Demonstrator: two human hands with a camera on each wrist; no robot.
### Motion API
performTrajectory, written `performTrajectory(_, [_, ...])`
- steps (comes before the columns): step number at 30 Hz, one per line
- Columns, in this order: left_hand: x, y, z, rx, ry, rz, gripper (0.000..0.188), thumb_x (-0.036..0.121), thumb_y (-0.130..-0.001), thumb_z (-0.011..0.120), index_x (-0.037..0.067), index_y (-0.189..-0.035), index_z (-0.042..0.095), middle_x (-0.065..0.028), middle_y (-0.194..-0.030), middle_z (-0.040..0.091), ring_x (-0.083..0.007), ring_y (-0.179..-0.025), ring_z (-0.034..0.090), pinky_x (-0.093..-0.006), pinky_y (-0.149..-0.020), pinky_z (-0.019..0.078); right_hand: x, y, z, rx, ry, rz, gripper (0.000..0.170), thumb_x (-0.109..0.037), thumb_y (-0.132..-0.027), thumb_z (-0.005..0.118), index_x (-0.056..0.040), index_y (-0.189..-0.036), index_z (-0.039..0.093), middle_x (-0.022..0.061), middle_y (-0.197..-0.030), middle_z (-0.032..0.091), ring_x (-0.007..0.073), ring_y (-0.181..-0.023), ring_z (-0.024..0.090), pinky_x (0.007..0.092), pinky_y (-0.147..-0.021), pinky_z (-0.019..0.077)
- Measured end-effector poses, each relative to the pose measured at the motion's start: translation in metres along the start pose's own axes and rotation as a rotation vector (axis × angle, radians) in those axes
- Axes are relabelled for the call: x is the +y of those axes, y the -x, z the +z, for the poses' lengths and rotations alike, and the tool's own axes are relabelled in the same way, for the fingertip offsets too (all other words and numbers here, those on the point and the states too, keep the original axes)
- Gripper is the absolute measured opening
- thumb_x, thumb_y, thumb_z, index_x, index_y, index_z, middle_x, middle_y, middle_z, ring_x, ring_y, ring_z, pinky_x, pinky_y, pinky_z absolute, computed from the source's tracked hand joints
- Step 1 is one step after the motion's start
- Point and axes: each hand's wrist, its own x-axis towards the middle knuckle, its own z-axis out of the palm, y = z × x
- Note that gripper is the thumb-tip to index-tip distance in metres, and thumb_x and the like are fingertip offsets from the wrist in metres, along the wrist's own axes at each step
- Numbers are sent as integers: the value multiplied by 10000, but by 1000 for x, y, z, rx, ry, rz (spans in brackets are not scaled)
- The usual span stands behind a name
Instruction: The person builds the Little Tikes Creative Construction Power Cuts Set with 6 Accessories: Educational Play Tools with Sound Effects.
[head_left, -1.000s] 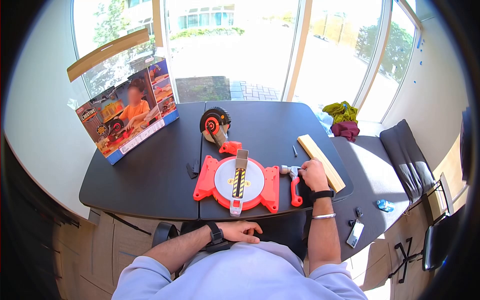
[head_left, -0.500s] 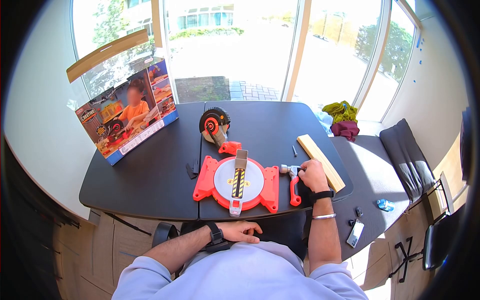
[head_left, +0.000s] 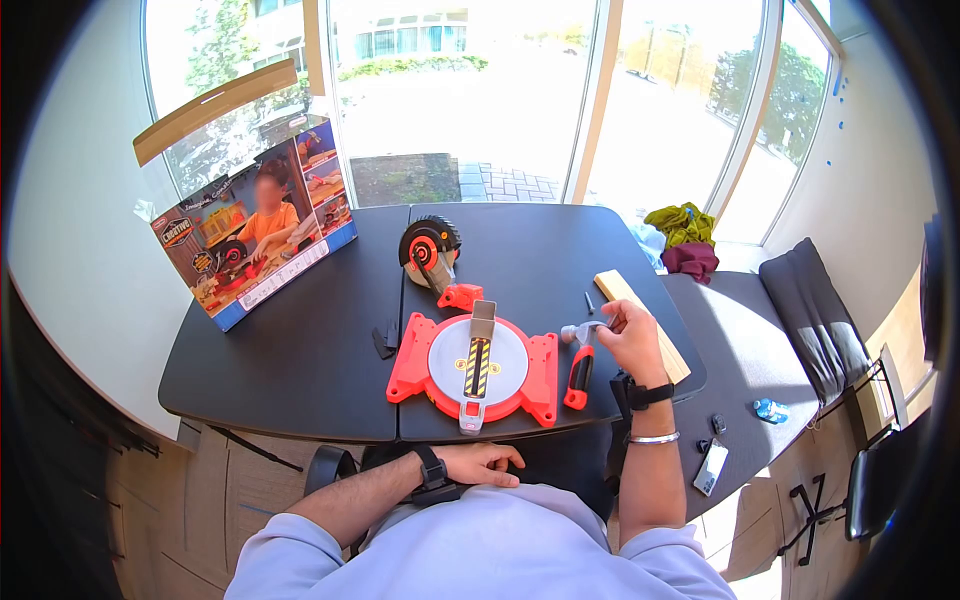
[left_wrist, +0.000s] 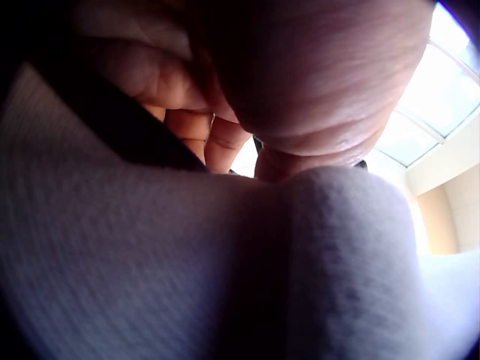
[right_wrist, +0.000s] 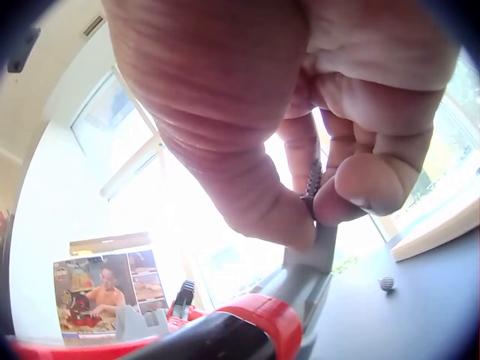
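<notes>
My right hand (head_left: 632, 338) is over the right side of the table, thumb and fingertips pinching the grey claw end of a toy hammer (head_left: 578, 372). Its handle, red and black, points back toward me. In the right wrist view a small threaded screw (right_wrist: 313, 180) shows between the fingertips, just above the grey claw (right_wrist: 319, 247). Left of the hammer sits a red toy saw base (head_left: 540, 375) with a round grey plate and a striped slot. My left hand (head_left: 482, 463) rests on my lap, fingers loose; its wrist view is mostly sleeve and palm.
Another grey screw (head_left: 590, 302) lies beyond the hammer, beside a wooden plank (head_left: 650, 325). A toy saw blade part (head_left: 430, 255) stands behind the base. Small black pieces (head_left: 385, 340) lie left of it. A large printed box (head_left: 260, 225) stands at the table's left.
My right hand has shifted slightly and turned, its fingers now raised more. The hammer has rotated with it, its handle swinging left and showing more black. The left hand stays still.
</notes>
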Motion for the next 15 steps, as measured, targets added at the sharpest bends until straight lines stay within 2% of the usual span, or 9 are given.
performTrajectory(1, [0,0,0,4,-7,1,734,571,-1033,668,-31,-1437,557,-33,-903,597,-128,-825,567,-306,-714,467,1,0,1,0,0,0,280,-52,-808,810,35,-1067,746,87,-800,693,177,-689,651,301,-683,562])
performTrajectory(3, [0,0,0,1,-8,0,735,572,-1033,668,-31,-1438,557,-34,-907,598,-129,-827,568,-307,-717,468,6,0,4,1,-234,11,246,-68,-857,823,31,-1065,736,39,-789,687,111,-687,632,269,-655,541])
performTrajectory(7, [-4,-1,0,1,-17,14,742,576,-1031,668,-31,-1441,555,-36,-916,603,-132,-830,570,-308,-723,471,7,-2,2,-112,-356,60,199,-73,-899,820,25,-1044,725,25,-805,696,94,-699,633,262,-654,537])
performTrajectory(9, [-5,-1,0,3,-19,13,742,577,-1030,669,-30,-1442,555,-36,-919,604,-133,-833,570,-307,-725,472,-2,-2,-2,-144,-309,159,140,-14,-938,772,13,-1035,673,71,-911,721,104,-695,650,253,-649,570])
performTrajectory(10, [-5,-1,0,6,-20,12,743,577,-1029,671,-29,-1443,554,-37,-922,606,-133,-836,570,-307,-727,472,-2,-1,0,-145,-309,160,140,-14,-938,772,13,-1035,673,71,-911,721,104,-695,650,253,-649,570])
performTrajectory(12, [-5,-1,-1,4,-25,15,744,579,-1028,670,-28,-1444,554,-38,-925,606,-133,-840,570,-307,-728,471,0,0,5,-103,-652,178,89,11,-971,715,39,-1011,640,115,-959,730,147,-781,729,281,-683,621])
performTrajectory(13, [-5,-1,-1,4,-30,18,745,580,-1028,670,-27,-1444,555,-38,-928,607,-133,-843,570,-306,-729,471,0,-1,5,-103,-652,178,89,11,-971,715,39,-1011,640,115,-959,730,147,-781,729,281,-683,621])
performTrajectory(15, [-4,-1,-2,0,-29,17,747,582,-1028,669,-27,-1444,554,-38,-927,606,-133,-843,570,-307,-729,470,-1,-1,4,-121,-655,164,69,49,-987,667,38,-969,602,174,-1058,744,177,-823,764,298,-711,651])
